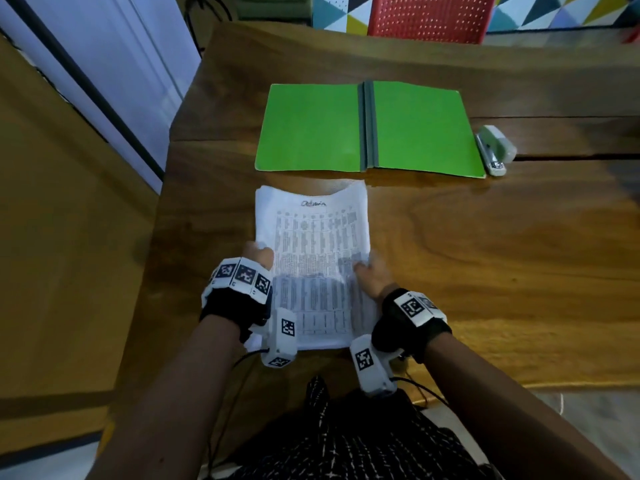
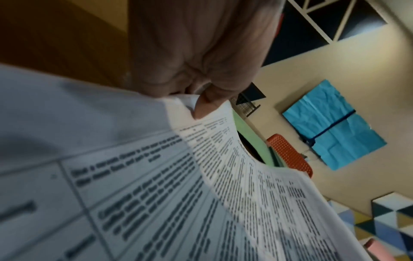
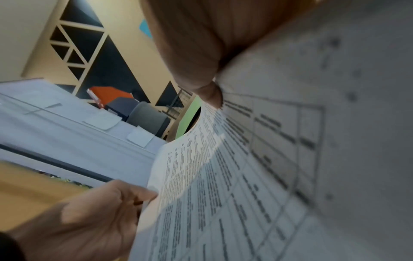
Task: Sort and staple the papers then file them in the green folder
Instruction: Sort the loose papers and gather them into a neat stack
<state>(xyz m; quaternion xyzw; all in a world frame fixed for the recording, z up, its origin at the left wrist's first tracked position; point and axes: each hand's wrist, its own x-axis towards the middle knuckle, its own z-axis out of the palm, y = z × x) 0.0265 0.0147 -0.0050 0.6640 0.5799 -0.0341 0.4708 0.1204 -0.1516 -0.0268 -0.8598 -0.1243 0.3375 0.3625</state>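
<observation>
A stack of printed papers [image 1: 313,258] with table text is held up over the near part of the wooden table [image 1: 502,244]. My left hand [image 1: 258,256] pinches its left edge, thumb on top [image 2: 204,106]. My right hand [image 1: 370,275] pinches the right edge [image 3: 212,96]. The sheets [image 2: 201,203] bow between both hands, and the left hand [image 3: 93,215] shows in the right wrist view. The green folder [image 1: 369,128] lies open and flat farther back. A white stapler [image 1: 495,148] lies just right of the folder.
A red perforated chair [image 1: 429,17] stands beyond the table's far edge. The table's left edge runs close beside my left hand, with a wooden floor below. Bare wood stretches to the right of the papers.
</observation>
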